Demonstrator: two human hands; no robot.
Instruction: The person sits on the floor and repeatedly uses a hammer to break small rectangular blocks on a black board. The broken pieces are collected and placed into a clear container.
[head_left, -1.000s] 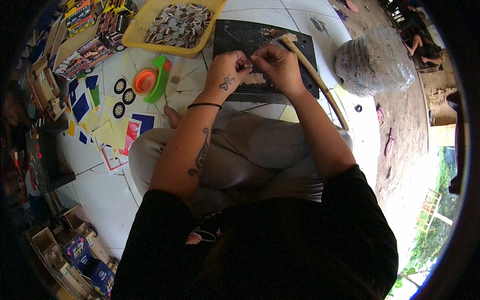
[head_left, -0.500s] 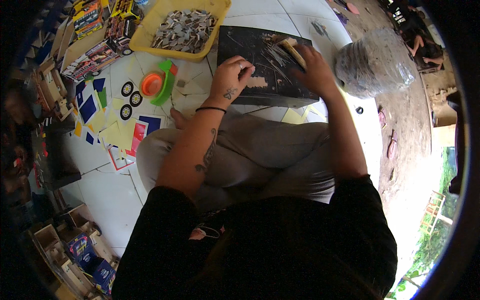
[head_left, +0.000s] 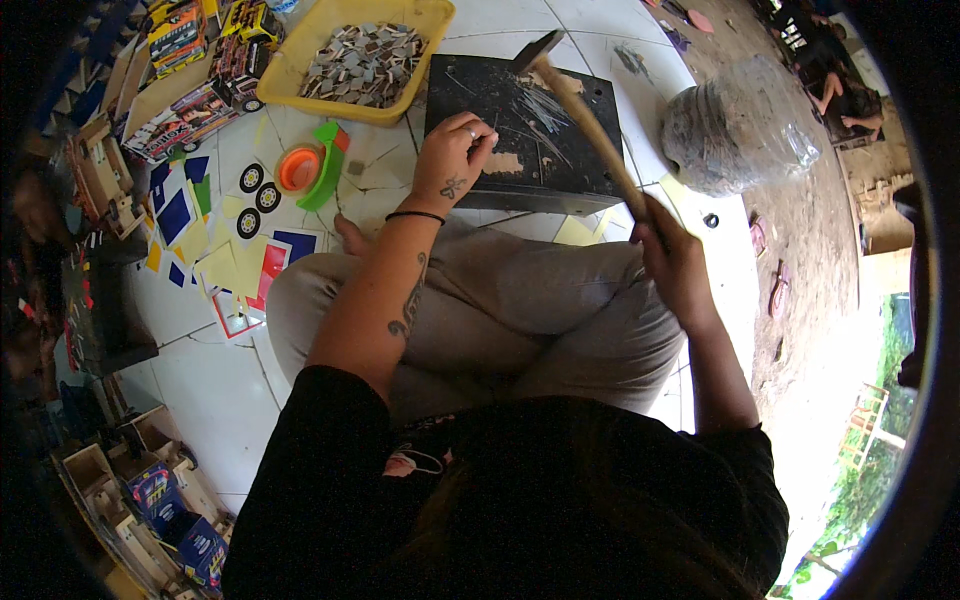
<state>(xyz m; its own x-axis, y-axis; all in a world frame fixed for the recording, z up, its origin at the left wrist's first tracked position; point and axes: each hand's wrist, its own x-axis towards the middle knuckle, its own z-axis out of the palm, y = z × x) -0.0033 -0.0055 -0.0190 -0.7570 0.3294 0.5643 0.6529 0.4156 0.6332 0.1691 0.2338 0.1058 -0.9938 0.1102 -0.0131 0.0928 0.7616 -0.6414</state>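
A wooden-handled hammer (head_left: 590,125) is held raised and tilted, its dark metal head (head_left: 537,47) up over the far edge of a black block (head_left: 520,140). The scuffed, scratched block is set flat on the white tiled floor, and thin nails (head_left: 535,105) are scattered on its top

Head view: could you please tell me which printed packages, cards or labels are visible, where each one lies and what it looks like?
Printed boxes: top left beside the yellow tray, flat, red, yellow and black.
Colour cards: left of the knee, loose squares in blue, yellow and red.
Wheel cards: by the orange dish, white with black rings.
Blue packets: bottom left, in wooden boxes.
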